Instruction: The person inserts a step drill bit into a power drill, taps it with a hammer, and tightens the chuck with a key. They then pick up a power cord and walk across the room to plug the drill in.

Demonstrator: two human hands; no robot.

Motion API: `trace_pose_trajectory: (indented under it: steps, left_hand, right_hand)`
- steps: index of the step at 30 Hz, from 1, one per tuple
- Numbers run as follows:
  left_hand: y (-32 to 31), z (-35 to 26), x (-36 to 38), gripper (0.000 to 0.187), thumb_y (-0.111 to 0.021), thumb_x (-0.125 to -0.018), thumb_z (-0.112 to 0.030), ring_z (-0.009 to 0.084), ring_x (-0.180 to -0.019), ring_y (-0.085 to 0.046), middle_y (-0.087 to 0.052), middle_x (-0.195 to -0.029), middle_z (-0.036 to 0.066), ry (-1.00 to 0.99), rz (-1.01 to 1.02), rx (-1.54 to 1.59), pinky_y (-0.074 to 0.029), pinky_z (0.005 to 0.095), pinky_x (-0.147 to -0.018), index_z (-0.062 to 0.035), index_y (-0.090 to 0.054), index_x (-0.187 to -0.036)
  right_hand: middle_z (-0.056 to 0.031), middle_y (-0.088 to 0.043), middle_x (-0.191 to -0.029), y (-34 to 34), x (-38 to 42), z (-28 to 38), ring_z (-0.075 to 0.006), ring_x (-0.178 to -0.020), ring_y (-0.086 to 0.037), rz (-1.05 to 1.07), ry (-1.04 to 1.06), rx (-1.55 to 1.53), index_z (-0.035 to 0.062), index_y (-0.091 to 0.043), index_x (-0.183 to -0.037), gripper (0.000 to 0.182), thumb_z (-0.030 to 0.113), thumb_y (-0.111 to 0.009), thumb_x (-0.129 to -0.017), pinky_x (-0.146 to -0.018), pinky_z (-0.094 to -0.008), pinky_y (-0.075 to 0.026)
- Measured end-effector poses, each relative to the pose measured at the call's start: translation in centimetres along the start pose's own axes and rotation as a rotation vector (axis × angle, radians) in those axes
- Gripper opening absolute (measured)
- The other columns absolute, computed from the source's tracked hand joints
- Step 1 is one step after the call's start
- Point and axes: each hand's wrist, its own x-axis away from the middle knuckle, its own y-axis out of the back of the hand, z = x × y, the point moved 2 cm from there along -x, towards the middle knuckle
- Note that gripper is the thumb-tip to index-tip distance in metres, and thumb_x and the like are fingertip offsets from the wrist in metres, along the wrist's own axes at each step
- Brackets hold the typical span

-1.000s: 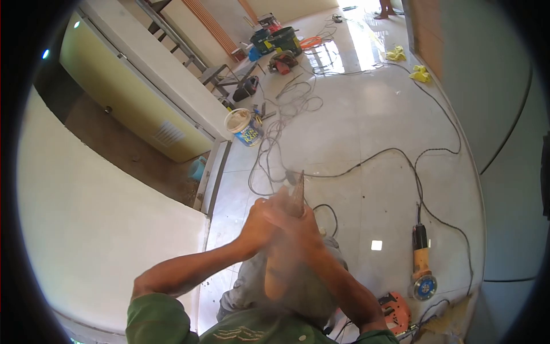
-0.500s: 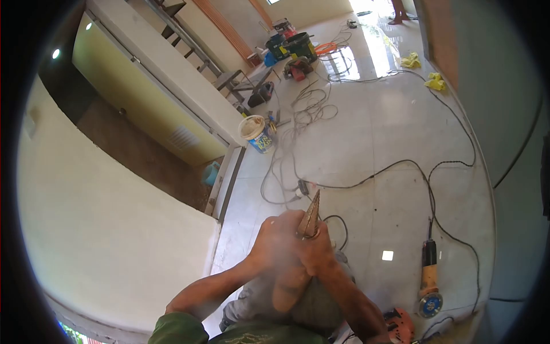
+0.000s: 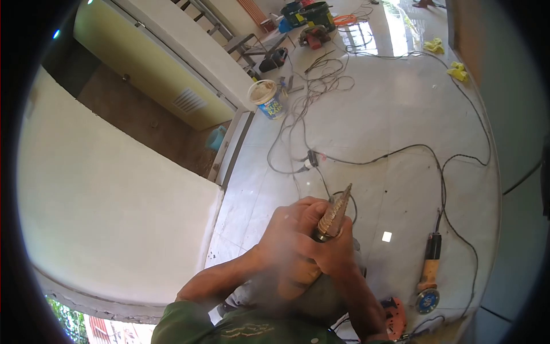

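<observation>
Close in front of my body, both hands are closed together around a cone-shaped metal bit (image 3: pixel 334 218) with ridged, worn sides. Its narrow tip points up and away from me. My left hand (image 3: pixel 293 229) wraps its base from the left, with the thumb near the bit. From the right, my right hand (image 3: pixel 338 246) grips the same base, fingers closed. A yellowish-orange shape (image 3: pixel 301 275) shows beneath the hands, but blur hides whether it belongs to the held thing. A dark cord curves behind my right hand.
An angle grinder (image 3: pixel 428 272) with a blue disc lies at right on the tiles. An orange tool (image 3: pixel 395 318) is near my right forearm. Cords (image 3: pixel 395 153) cross the floor. A bucket (image 3: pixel 266 97) stands by the doorway; yellow cloths (image 3: pixel 457 71) lie at upper right.
My hands and the bit have shifted right in view, and the bit leans further right. The camera view has tilted, so the floor things appear higher up.
</observation>
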Motion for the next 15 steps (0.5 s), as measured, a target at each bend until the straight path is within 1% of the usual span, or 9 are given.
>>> trace_pose_trajectory:
  steps: [2, 4, 5, 7, 9, 10, 12, 14, 15]
  left_hand:
    - [-0.3, 0.5, -0.2, 0.029, -0.046, -0.096, -0.021, 0.0268, -0.082, -0.061, -0.063, -0.095, 0.015, 0.034, 0.023, 0.032, -0.048, 0.0312, -0.072, 0.0026, -0.062, -0.096]
    - [0.0, 1.0, -0.7, 0.029, -0.045, -0.096, -0.021, 0.0265, -0.082, -0.062, -0.063, -0.095, 0.015, 0.027, 0.054, 0.001, -0.048, 0.0309, -0.072, 0.0016, -0.063, -0.094]
    - [0.2, 1.1, -1.0, 0.029, -0.045, -0.096, -0.022, 0.0266, -0.083, -0.062, -0.064, -0.094, 0.015, 0.032, 0.044, 0.042, -0.048, 0.0310, -0.072, 0.0014, -0.062, -0.095]
    - [0.1, 1.8, -0.6, 0.028, -0.045, -0.095, -0.022, 0.0268, -0.084, -0.062, -0.064, -0.094, 0.015, 0.069, 0.022, 0.125, -0.048, 0.0312, -0.073, 0.0009, -0.062, -0.096]
    - [-0.1, 2.6, -1.3, 0.026, -0.047, -0.093, -0.022, 0.0283, -0.085, -0.062, -0.064, -0.094, 0.014, -0.110, -0.011, 0.166, -0.049, 0.0322, -0.073, 0.0000, -0.061, -0.097]
    - [-0.2, 2.7, -1.1, 0.025, -0.048, -0.093, -0.021, 0.0290, -0.085, -0.062, -0.064, -0.094, 0.014, -0.189, -0.022, 0.190, -0.049, 0.0328, -0.073, -0.0004, -0.061, -0.097]
    - [-0.3, 1.7, -0.4, 0.024, -0.049, -0.091, -0.021, 0.0306, -0.086, -0.063, -0.064, -0.095, 0.014, -0.084, -0.051, 0.218, -0.050, 0.0339, -0.073, -0.0010, -0.061, -0.096]
    - [-0.1, 0.7, 0.0, 0.022, -0.050, -0.089, -0.020, 0.0319, -0.087, -0.063, -0.064, -0.095, 0.015, -0.093, -0.044, 0.199, -0.050, 0.0350, -0.074, -0.0016, -0.060, -0.096]
    - [0.2, 0.6, -0.1, 0.021, -0.051, -0.088, -0.019, 0.0323, -0.088, -0.062, -0.064, -0.095, 0.015, -0.164, -0.022, 0.163, -0.050, 0.0354, -0.074, -0.0019, -0.060, -0.096]
  right_hand:
    - [-0.0027, -0.061, -0.081, 0.3, 0.1, -0.9, -0.0080, -0.067, -0.057, 0.001, 0.022, 0.068, 0.0008, -0.059, -0.085, 0.026, 0.005, -0.075, -0.065, -0.059, -0.0217, -0.048]
    - [-0.0046, -0.061, -0.085, 0.3, -0.2, -0.7, -0.0098, -0.070, -0.057, -0.002, 0.072, 0.033, 0.0013, -0.058, -0.081, 0.022, 0.005, -0.073, -0.066, -0.063, -0.0232, -0.048]
    - [-0.0058, -0.061, -0.087, 0.0, -0.7, -0.4, -0.0110, -0.073, -0.058, 0.012, 0.120, -0.015, 0.0016, -0.057, -0.079, 0.020, 0.005, -0.073, -0.066, -0.066, -0.0244, -0.048]
    - [-0.0080, -0.060, -0.092, -1.4, -1.0, 1.1, -0.0132, -0.079, -0.058, -0.006, 0.098, -0.116, 0.0020, -0.057, -0.075, 0.018, 0.004, -0.072, -0.066, -0.071, -0.0269, -0.048]
    - [-0.0098, -0.059, -0.097, -2.3, -0.6, 2.4, -0.0152, -0.085, -0.057, -0.099, -0.049, -0.198, 0.0023, -0.056, -0.074, 0.017, 0.004, -0.071, -0.066, -0.076, -0.0296, -0.047]
    - [-0.0100, -0.059, -0.098, -2.5, -0.4, 2.6, -0.0155, -0.086, -0.057, -0.110, -0.042, -0.180, 0.0023, -0.056, -0.073, 0.018, 0.005, -0.071, -0.066, -0.077, -0.0300, -0.047]
    - [-0.0104, -0.059, -0.100, -2.1, 0.2, 2.4, -0.0160, -0.088, -0.056, -0.141, -0.049, -0.142, 0.0024, -0.055, -0.073, 0.018, 0.007, -0.071, -0.066, -0.079, -0.0308, -0.046]
    - [-0.0106, -0.059, -0.100, 0.0, 1.0, -0.6, -0.0167, -0.088, -0.056, -0.177, -0.012, 0.017, 0.0019, -0.055, -0.074, 0.019, 0.009, -0.070, -0.066, -0.080, -0.0314, -0.046]
    - [-0.0107, -0.059, -0.100, 0.1, 1.3, -1.1, -0.0169, -0.088, -0.056, -0.186, 0.002, 0.081, 0.0015, -0.055, -0.074, 0.019, 0.010, -0.070, -0.065, -0.081, -0.0315, -0.046]
